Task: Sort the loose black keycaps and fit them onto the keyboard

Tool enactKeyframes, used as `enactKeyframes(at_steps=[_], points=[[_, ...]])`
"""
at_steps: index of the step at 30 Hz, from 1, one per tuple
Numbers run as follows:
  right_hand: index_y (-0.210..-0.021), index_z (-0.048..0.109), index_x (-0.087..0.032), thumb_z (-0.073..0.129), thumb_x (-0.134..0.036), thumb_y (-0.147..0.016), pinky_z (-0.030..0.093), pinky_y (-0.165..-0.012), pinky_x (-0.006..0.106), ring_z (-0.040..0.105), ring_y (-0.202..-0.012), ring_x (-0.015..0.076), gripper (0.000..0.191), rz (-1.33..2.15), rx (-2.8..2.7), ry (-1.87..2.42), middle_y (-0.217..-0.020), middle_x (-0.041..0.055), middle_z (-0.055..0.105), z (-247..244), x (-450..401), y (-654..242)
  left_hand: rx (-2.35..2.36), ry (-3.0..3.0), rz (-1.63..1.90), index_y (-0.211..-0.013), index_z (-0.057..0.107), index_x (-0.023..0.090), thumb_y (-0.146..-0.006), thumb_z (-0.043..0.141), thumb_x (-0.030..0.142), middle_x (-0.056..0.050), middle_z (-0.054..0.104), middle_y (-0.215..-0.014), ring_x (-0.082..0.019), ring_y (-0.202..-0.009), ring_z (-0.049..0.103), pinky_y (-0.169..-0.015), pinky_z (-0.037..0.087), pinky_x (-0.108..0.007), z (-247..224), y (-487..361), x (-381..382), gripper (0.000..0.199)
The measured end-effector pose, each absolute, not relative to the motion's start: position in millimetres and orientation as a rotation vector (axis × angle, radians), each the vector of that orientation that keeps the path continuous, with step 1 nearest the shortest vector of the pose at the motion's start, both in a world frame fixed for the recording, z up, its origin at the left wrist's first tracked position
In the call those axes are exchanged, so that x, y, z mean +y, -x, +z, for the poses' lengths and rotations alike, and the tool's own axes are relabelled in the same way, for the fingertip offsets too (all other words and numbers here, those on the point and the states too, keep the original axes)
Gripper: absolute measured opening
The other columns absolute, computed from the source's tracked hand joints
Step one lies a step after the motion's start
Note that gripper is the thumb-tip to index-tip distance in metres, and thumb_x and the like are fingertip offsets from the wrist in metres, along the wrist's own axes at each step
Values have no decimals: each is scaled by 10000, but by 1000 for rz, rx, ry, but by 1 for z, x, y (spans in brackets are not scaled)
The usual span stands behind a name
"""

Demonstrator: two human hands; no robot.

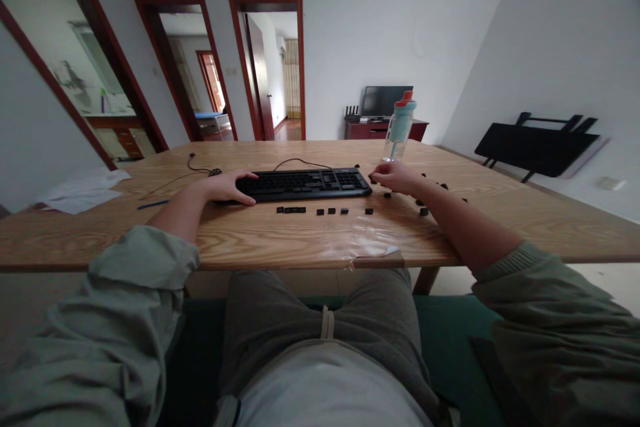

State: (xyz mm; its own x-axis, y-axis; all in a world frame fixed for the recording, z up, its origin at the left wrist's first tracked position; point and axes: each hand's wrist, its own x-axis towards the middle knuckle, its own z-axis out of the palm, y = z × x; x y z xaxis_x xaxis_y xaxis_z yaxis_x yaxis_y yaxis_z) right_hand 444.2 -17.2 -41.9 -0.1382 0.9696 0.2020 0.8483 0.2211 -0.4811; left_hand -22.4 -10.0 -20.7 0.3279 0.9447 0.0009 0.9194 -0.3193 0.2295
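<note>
A black keyboard [305, 181] lies across the wooden table in front of me. My left hand [230, 187] grips its left end, thumb at the front edge and fingers over the top. Just off the keyboard's right end, my right hand [397, 177] is pinched on a small black keycap [372, 179], which is partly hidden by the fingertips. Several loose keycaps [331, 211] form a row along the keyboard's front side, a longer keycap [295, 210] among them. More keycaps [424, 211] are scattered around my right forearm.
Behind my right hand stands a clear bottle [400, 127] with a red and blue top. A cable [200, 170] and a blue pen-like stick [153, 204] lie to the left, near white paper [87, 190]. Clear film [370, 252] covers part of the table's front edge.
</note>
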Motion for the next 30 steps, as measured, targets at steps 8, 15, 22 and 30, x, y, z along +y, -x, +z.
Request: enactKeyframes(at_steps=[8,15,22,30], points=[[-972,742,-147,653,-369,-831,497,-754,310,668,-851,243,278,-180,-2119,1962,-905,135,736,-24,53,-433,1645,-2482,518,-1300,615,270,-754,603,655,-58,601,-1380,-293,-1282,542,-1122,388,-404,-20,-13,-9,668],[-863,759,-157,715,-275,-782,486,-778,333,644,-813,230,150,11,-2175,2029,-831,95,719,-39,119,-418,1505,-2553,790,-1042,712,227,-816,597,479,-51,596,-1364,-271,-1268,539,-1154,363,-398,-32,-8,-18,358],[-671,717,-172,753,-165,-704,475,-782,362,610,-776,234,50,43,-2141,2124,-620,50,622,-36,121,-415,1427,-2546,944,-951,716,201,-815,602,394,-56,684,-1095,-231,-1022,624,-970,491,-375,-33,-14,-17,262],[-689,712,-143,756,-183,-720,494,-758,369,649,-796,251,67,-50,-2076,2089,-655,87,661,-27,95,-418,1414,-2546,1026,-944,711,192,-806,616,375,-65,675,-1049,-216,-931,633,-881,512,-360,-30,-20,-18,248]])
